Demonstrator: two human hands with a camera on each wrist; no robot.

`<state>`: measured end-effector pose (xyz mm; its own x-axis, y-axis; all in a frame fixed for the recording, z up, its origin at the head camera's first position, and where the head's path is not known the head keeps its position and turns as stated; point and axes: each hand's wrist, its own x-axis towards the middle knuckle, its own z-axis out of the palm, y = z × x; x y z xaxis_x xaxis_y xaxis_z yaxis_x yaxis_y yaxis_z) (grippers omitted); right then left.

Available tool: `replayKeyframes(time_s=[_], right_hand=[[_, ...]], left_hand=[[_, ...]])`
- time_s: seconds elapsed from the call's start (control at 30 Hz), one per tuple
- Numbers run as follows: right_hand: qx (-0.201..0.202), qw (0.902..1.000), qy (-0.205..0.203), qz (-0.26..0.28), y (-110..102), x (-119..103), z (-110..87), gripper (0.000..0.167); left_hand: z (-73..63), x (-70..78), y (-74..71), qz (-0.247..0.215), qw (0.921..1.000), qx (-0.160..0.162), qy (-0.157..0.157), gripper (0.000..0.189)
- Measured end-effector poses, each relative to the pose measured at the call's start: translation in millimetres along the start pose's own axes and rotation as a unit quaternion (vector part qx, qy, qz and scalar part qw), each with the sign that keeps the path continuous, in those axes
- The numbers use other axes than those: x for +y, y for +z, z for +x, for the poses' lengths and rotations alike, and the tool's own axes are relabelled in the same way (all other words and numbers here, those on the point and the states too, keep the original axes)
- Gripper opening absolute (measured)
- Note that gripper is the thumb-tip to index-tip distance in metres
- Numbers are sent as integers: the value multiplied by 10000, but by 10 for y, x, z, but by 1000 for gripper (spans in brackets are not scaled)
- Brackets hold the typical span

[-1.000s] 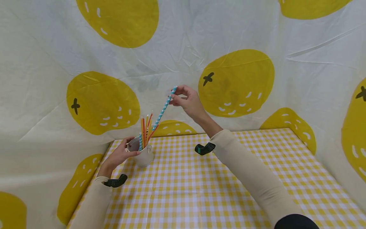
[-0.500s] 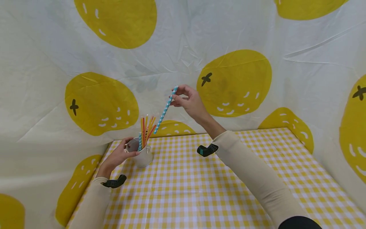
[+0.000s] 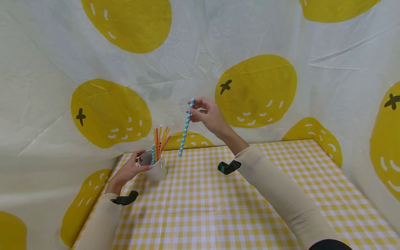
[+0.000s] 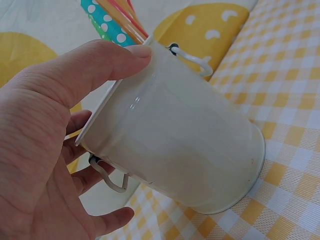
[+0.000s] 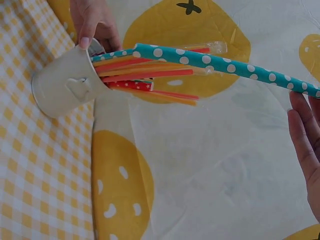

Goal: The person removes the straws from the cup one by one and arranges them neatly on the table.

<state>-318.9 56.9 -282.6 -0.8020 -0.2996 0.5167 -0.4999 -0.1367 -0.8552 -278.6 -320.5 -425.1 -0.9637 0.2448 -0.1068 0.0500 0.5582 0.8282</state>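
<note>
One checked counter [image 3: 200,208] is stretching broadly toward the lower right. Left of centre, the left hand [image 3: 128,171] is gripping one white pail [image 3: 158,173] near its rim; several straws [image 3: 157,146], too bunched for counting, are leaning inside. At frame centre, the right hand [image 3: 211,116] is pinching one blue dotted straw [image 3: 185,130], hanging apart from the pail, before the counter's far edge.

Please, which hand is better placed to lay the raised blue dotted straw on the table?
Probably the right hand: it pinches the raised blue dotted straw, which appears clear of the bucket in the head view. The left hand is busy gripping the bucket near its rim.
</note>
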Motion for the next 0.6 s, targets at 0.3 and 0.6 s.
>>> replayKeyframes(time_s=[0.3, 0.6], right_hand=[[-270, 9987, 397, -197, -15, 60, -129, 30], [-192, 9968, 730, -254, -7, 176, -278, 30]], left_hand=[[-150, 298, 5, -176, 9998, -86, -51, 88], [31, -43, 2, -30, 10000, -15, -18, 94]])
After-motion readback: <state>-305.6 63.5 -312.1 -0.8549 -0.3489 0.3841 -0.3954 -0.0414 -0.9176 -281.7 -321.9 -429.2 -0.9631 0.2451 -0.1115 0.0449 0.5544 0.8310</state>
